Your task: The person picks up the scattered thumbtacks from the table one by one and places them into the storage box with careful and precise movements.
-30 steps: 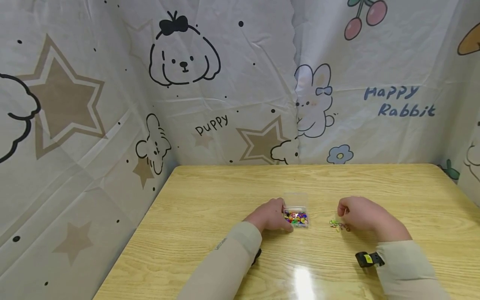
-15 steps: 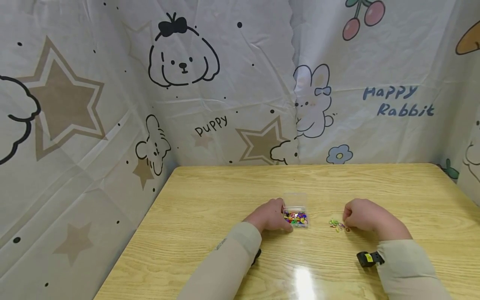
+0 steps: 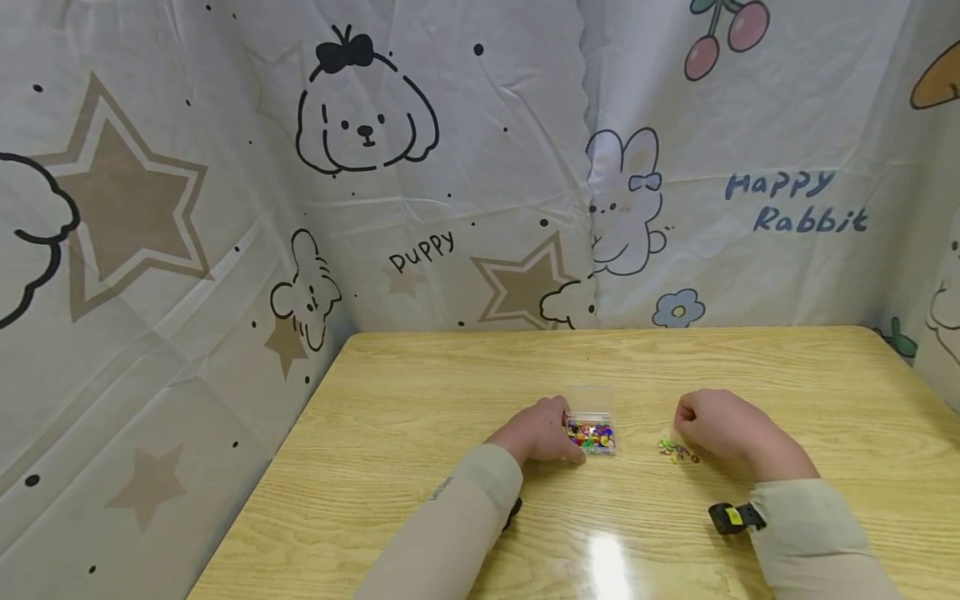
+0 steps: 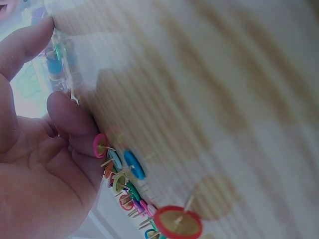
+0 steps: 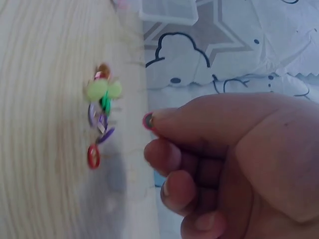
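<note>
Your left hand (image 3: 542,431) curls round a clear plastic box (image 3: 592,402) of multicoloured thumbtacks (image 3: 594,436); your right hand (image 3: 720,425), fingers curled, pinches one round pink-rimmed tack (image 5: 148,121) near a multicoloured tack pile (image 5: 104,103).

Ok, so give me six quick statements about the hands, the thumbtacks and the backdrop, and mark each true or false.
1. The left hand grips the clear box. True.
2. The box is shut. False: its lid is open.
3. The right hand pinches a thumbtack. True.
4. Every thumbtack is inside the box. False: a loose pile lies on the table.
5. That pile is to the right of the box. True.
6. The backdrop is plain. False: the cloth has printed drawings.
</note>
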